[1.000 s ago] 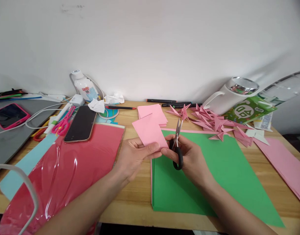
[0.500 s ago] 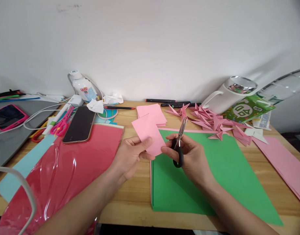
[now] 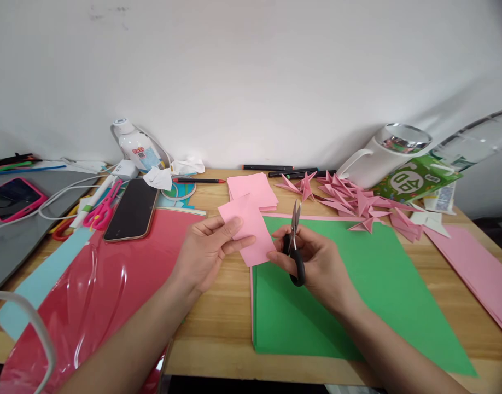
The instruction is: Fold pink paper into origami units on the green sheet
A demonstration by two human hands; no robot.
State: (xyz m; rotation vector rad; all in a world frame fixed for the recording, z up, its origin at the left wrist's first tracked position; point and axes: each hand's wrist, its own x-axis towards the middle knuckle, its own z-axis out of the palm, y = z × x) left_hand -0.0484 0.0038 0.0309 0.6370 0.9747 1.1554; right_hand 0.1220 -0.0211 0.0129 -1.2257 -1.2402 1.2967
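My left hand point(image 3: 210, 243) pinches a small pink paper piece point(image 3: 253, 227) by its left side, thumb on top. Black-handled scissors point(image 3: 297, 262) sit in my right hand point(image 3: 316, 262), blades pointing up and away from me. The right thumb and fingertips are at the paper's lower right corner; whether they grip it, I cannot tell. Behind the held piece lies a stack of pink paper squares point(image 3: 255, 187). Below my right hand is a stack of green paper point(image 3: 316, 323) with pink sheets under it.
Folded pink paper shapes point(image 3: 357, 202) lie at back right by a white mug point(image 3: 374, 161) and green packet point(image 3: 410, 180). Pink strips point(image 3: 476, 273) lie far right. On the left are a phone point(image 3: 132, 210), pink scissors point(image 3: 103, 210), a red plastic-wrapped pack point(image 3: 111, 295) and a bottle point(image 3: 136, 145).
My left hand has shifted slightly left, its fingers now spread along the paper, which has tilted more upright. The scissors' blades have turned a little to the left.
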